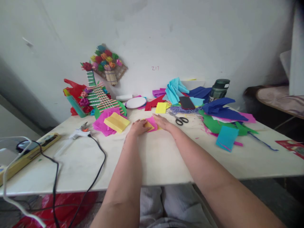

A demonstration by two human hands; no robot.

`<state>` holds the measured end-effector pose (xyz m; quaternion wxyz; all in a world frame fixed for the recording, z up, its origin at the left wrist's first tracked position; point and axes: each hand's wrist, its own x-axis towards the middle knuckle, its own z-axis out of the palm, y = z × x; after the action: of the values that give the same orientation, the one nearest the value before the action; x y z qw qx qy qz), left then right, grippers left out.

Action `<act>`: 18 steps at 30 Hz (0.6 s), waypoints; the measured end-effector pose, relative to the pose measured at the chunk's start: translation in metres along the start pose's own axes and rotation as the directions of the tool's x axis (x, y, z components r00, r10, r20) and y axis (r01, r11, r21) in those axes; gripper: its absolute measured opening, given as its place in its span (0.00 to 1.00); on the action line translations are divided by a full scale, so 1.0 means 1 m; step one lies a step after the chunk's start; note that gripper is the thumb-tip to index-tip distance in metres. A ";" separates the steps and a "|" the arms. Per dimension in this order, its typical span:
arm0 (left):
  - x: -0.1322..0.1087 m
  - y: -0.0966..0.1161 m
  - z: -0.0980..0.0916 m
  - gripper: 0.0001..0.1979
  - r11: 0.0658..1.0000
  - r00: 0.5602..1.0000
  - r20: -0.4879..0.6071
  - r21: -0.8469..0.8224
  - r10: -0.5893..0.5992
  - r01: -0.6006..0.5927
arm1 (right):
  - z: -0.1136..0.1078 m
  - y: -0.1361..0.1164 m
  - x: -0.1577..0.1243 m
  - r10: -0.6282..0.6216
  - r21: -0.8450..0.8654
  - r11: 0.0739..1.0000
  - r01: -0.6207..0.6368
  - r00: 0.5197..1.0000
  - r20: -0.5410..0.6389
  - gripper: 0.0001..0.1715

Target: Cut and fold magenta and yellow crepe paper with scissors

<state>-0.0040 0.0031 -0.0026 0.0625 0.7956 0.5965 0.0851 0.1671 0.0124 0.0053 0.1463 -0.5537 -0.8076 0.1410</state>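
Pink paper (152,123) and yellow paper (148,126) lie together on the white table (163,158), between my hands. My left hand (139,127) rests on the left side of these papers, its fingers bent over the yellow piece. My right hand (162,122) lies flat on their right side, fingers stretched out. More yellow paper (117,122) sits on a magenta stack (103,125) left of my left hand. Black-handled scissors (180,120) lie just right of my right hand.
A glue gun (80,133) and its black cable lie at left, near a power strip (42,147). A paper-flower guitar (97,98) stands behind. Coloured papers (216,125), a phone (186,103) and a dark bottle (218,89) are at the right and back.
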 end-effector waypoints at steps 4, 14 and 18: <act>0.001 0.000 0.000 0.29 1.000 1.000 0.001 0.019 0.013 -0.013 | 0.007 -0.005 0.004 -0.121 -0.056 0.992 0.117 0.990 -0.077 0.33; 0.000 0.003 -0.003 0.24 1.000 0.999 0.029 -0.002 -0.021 0.021 | 0.029 -0.028 -0.010 -0.128 -0.029 0.991 0.132 0.985 0.120 0.40; -0.001 0.004 -0.003 0.27 0.998 0.998 0.025 -0.017 -0.061 0.061 | 0.027 -0.023 -0.012 -0.085 -0.134 0.986 0.101 0.989 0.119 0.35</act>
<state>-0.0009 0.0008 0.0011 0.0794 0.7774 0.6190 0.0784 0.1413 -0.0084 -0.0113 0.0675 -0.5152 -0.8475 0.1082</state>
